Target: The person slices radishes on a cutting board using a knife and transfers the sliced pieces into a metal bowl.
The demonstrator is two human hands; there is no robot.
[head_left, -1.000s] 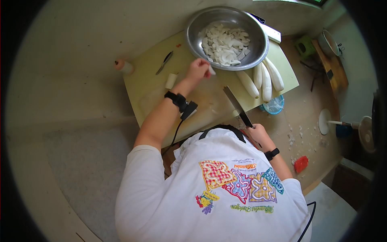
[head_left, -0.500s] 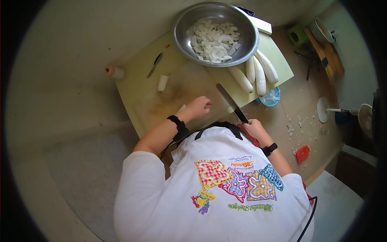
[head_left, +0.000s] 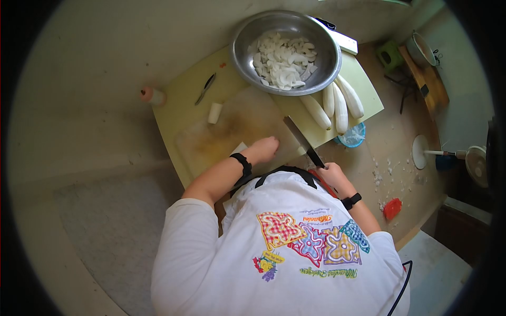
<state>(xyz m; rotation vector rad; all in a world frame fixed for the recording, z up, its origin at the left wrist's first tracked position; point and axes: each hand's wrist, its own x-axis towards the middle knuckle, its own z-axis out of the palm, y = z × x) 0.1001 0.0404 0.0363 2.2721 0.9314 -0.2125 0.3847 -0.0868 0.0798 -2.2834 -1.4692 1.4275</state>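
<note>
My left hand (head_left: 263, 149) is low over the stained cutting board (head_left: 242, 124), its fingers curled together; what they hold, if anything, is hidden. In my right hand (head_left: 330, 175) is the handle of a knife (head_left: 303, 141), whose blade points up and left across the board's right part. A small pale piece (head_left: 301, 150) lies against the blade. Several white slices (head_left: 284, 60) fill the bottom of a steel bowl (head_left: 329, 73) beyond the board. Several long peeled white vegetables (head_left: 341, 108) lie right of the board, and a short cut piece (head_left: 214, 113) rests on its left part.
A peeler-like tool (head_left: 205, 88) lies on the yellow-green table (head_left: 174, 95). A pink-topped bottle (head_left: 153, 96) stands at its left edge. Beyond the right edge are a blue-rimmed container (head_left: 354, 138), a red object (head_left: 392, 209) and a fan (head_left: 476, 166). White scraps dot the floor.
My left hand has moved from beside the bowl back over the near part of the board, and the white piece at its fingertips is no longer visible. My right hand still holds the knife.
</note>
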